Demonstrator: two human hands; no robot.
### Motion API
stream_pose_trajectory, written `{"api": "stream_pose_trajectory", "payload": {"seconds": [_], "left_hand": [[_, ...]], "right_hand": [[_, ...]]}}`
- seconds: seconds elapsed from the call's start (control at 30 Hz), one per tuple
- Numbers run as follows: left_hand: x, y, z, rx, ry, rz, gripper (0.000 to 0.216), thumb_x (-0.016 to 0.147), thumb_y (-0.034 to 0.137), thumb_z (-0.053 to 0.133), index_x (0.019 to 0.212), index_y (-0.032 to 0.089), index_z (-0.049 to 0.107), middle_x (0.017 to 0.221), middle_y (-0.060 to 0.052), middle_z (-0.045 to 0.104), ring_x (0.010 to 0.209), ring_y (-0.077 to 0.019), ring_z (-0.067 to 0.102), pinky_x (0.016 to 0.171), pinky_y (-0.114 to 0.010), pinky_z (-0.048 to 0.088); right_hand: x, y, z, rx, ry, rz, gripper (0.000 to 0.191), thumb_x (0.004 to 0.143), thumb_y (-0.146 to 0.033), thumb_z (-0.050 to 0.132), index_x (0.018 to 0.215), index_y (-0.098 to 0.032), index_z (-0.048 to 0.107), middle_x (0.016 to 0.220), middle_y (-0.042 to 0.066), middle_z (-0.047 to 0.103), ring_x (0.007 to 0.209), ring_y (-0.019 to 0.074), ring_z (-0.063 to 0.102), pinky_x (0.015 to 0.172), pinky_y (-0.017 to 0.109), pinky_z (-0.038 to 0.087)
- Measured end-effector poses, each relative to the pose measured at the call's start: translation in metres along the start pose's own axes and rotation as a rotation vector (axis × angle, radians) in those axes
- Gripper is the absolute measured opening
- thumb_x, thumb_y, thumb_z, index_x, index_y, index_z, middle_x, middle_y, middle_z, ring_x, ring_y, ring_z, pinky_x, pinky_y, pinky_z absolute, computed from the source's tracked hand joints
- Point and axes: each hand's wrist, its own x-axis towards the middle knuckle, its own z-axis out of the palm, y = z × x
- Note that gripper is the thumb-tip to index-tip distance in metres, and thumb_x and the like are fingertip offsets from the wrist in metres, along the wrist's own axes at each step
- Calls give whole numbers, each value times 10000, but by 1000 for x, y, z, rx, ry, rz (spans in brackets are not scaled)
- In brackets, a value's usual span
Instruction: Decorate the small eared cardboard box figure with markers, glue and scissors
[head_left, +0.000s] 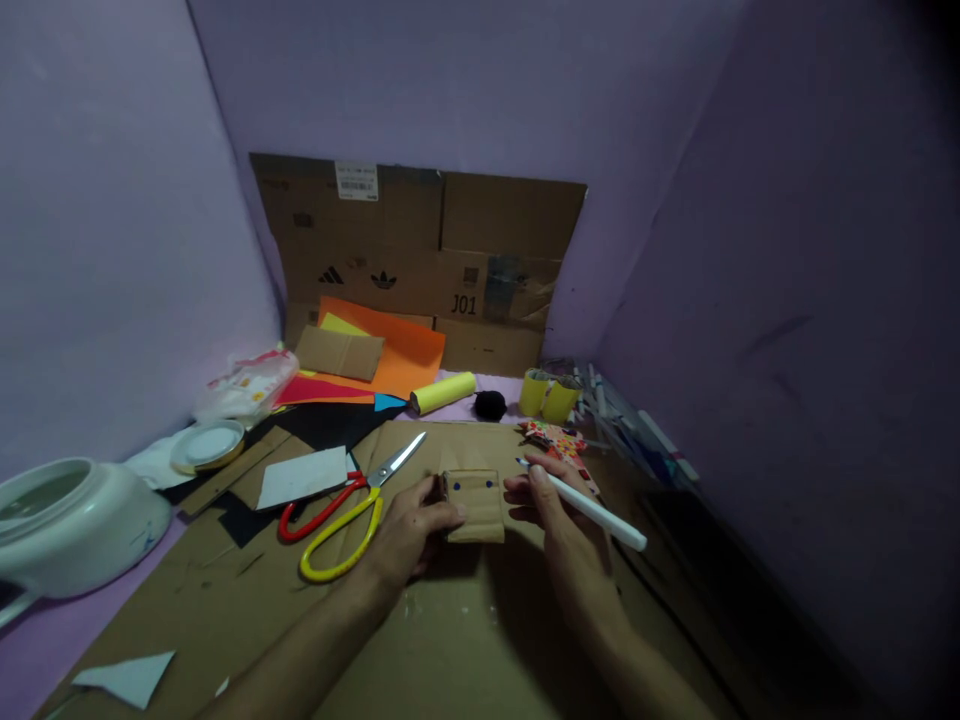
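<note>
Holding dotted cardboard — left hand; white pen — right hand.

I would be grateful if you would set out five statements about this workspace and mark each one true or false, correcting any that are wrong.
1. The right hand holds a white pen. True.
2. The scissors have two yellow handles. False: one handle is red and the other is yellow.
3. The left hand holds the scissors. False: it holds a small cardboard piece, and the scissors lie beside that hand.
4. The small cardboard piece bears two dark blue dots. True.
5. The white pot stands at the right edge of the picture. False: it stands at the left edge.
</note>
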Motion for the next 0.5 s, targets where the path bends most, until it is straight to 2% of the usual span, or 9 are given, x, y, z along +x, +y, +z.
{"api": "stream_pose_trajectory", "payload": {"seconds": [0.13,0.23,0.33,0.43,0.5], "left_hand": [[0,0,1,8,-2,-1,450,657,321,602,1081,168,593,510,79,426,346,-50,256,307,-170,139],[-1,0,2,7,-4,14,430,666,326,604,1066,167,597,505,82,422,344,-50,261,311,-171,145],[0,0,2,1,-4,21,402,668,330,610,1030,156,605,481,88,411,335,-48,248,308,-172,139],[0,1,3,-22,-6,22,425,647,341,628,1029,155,608,499,83,452,331,-43,254,303,-175,139],[0,1,3,-39,-1,24,447,627,340,644,1033,155,615,519,78,481,327,-42,268,302,-180,135]], "right_hand": [[-4,0,1,-3,-58,21,340,806,-495,614,958,-193,644,749,39,720,734,207,681,654,350,555],[-4,-3,1,-10,-20,4,371,788,-512,617,953,-183,661,691,22,697,675,197,660,644,343,539],[-5,-10,0,-92,43,-74,375,782,-534,592,838,-175,687,556,-21,582,545,160,566,554,297,480],[-5,-17,-1,-199,31,-104,362,791,-515,565,680,-182,652,499,-38,468,490,141,471,477,267,400],[-5,-19,-2,-231,16,-97,330,791,-485,552,642,-194,602,496,-43,450,476,138,454,454,257,377]]}}
